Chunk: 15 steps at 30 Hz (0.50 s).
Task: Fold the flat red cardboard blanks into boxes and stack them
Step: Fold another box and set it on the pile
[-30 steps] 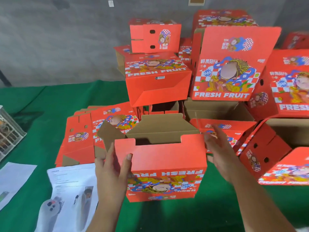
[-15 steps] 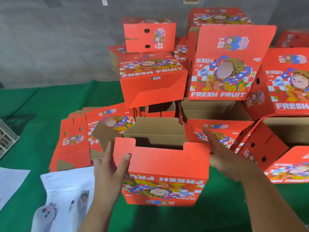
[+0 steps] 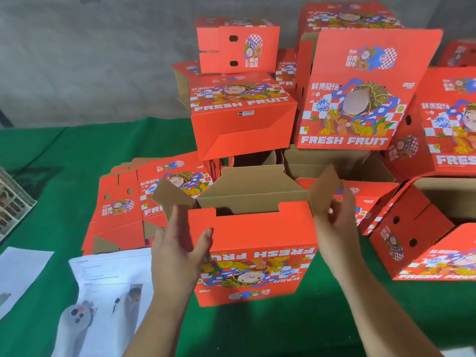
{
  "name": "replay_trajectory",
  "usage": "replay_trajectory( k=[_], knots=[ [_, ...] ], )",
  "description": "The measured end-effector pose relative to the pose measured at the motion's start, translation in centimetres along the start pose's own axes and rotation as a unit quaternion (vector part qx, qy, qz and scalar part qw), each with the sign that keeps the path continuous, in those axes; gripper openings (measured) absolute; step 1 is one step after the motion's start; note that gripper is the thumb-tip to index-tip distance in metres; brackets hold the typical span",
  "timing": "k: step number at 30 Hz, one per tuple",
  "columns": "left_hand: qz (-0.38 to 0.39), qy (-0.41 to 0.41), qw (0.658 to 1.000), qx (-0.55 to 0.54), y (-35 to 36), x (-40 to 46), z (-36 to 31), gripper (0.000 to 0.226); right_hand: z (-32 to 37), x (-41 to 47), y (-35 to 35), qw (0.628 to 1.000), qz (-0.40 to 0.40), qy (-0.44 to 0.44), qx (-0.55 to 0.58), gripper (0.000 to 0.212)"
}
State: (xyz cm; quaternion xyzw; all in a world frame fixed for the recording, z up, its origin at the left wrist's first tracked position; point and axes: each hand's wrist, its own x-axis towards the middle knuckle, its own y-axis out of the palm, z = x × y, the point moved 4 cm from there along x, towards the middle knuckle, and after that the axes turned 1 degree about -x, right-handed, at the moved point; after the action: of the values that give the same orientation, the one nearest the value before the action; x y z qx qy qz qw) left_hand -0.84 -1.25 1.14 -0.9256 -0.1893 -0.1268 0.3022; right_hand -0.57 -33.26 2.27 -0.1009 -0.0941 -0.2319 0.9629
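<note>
Head view; the half-formed box (image 3: 253,253) stands upside down on the green cloth (image 3: 270,328), open end up, its printed face toward the person.

Risks, as judged from this position:
- The right side flap (image 3: 325,191) stands raised and outward from the box; if it is pushed in after the long front flap, the closure probably will not lock; the slotted front edge would then spring open.
- The left side flap (image 3: 172,198) splays outward from the box's left corner; uneven pressure between the two sides could skew the walls, so the finished box would sit crooked in a stack.
- The stack of finished boxes (image 3: 243,117) behind the box looks loosely piled, several tilted; a knock from the box as it is lifted could bring some down.

Position relative to the hands:
- The left hand (image 3: 177,251) grips the box's upper left corner, thumb curled over the front face, fingers behind the corner against the left flap.
- The right hand (image 3: 337,228) is at the box's upper right corner; its fingers pinch the lower edge of the right flap; whether the palm also bears on the side wall cannot be told.
- The box thus sits between both hands, just in front of the person.
- The flat blanks (image 3: 144,202) lie to the box's left and behind it; printed paper sheets (image 3: 108,279) lie on the cloth at its left.
</note>
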Motion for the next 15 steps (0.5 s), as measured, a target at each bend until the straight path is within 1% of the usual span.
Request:
replay_trajectory(
  k=[1, 2, 3, 4, 5, 6, 7, 9, 10, 12, 13, 15],
  knots=[
    [0.005, 0.013, 1.0, -0.005, -0.1, 0.5, 0.0, 0.097, 0.0, -0.4, 0.8, 0.999, 0.025, -0.011, -0.031, 0.074],
    [0.011, 0.008, 0.999, -0.034, -0.1, 0.9, 0.0, 0.11, 0.2, -0.7, 1.4, 0.996, 0.047, -0.034, -0.07, 0.076],
    [0.021, -0.02, 0.996, -0.083, -0.1, 1.1, 0.2, 0.12, 0.5, -1.1, 1.8, 0.987, 0.057, -0.075, -0.132, 0.072],
    [0.034, -0.06, 0.988, -0.14, 0.0, 1.2, 0.5, 0.124, 0.5, -1.3, 2.0, 0.971, 0.052, -0.13, -0.195, 0.066],
    [0.048, -0.101, 0.976, -0.189, 0.1, 1.4, 0.9, 0.12, 0.4, -1.6, 2.1, 0.955, 0.042, -0.171, -0.238, 0.062],
    [0.061, -0.125, 0.968, -0.207, 0.2, 1.7, 1.3, 0.109, 0.0, -1.8, 2.1, 0.947, 0.037, -0.186, -0.259, 0.061],
    [0.067, -0.11, 0.975, -0.182, 0.2, 2.1, 1.5, 0.093, -0.2, -1.9, 2.1, 0.946, 0.034, -0.186, -0.264, 0.061],
    [0.04, 0.015, 0.998, -0.036, -0.3, 3.0, 0.6, 0.054, -0.4, -2.1, 2.0, 0.943, 0.024, -0.193, -0.271, 0.063],
    [0.021, 0.066, 0.997, 0.036, -0.4, 3.3, -0.1, 0.047, -0.7, -2.2, 1.9, 0.941, 0.022, -0.198, -0.276, 0.064],
    [-0.003, 0.13, 0.984, 0.125, -0.3, 3.1, -1.3, 0.054, -1.1, -2.3, 1.7, 0.938, 0.017, -0.205, -0.28, 0.064],
    [-0.015, 0.148, 0.979, 0.138, -0.2, 2.7, -1.6, 0.054, -1.3, -2.4, 1.5, 0.939, 0.011, -0.204, -0.278, 0.064],
    [-0.012, 0.181, 0.977, 0.109, -0.1, 1.8, -1.6, 0.047, -1.6, -2.8, 1.2, 0.942, -0.002, -0.202, -0.269, 0.062]
  ],
)
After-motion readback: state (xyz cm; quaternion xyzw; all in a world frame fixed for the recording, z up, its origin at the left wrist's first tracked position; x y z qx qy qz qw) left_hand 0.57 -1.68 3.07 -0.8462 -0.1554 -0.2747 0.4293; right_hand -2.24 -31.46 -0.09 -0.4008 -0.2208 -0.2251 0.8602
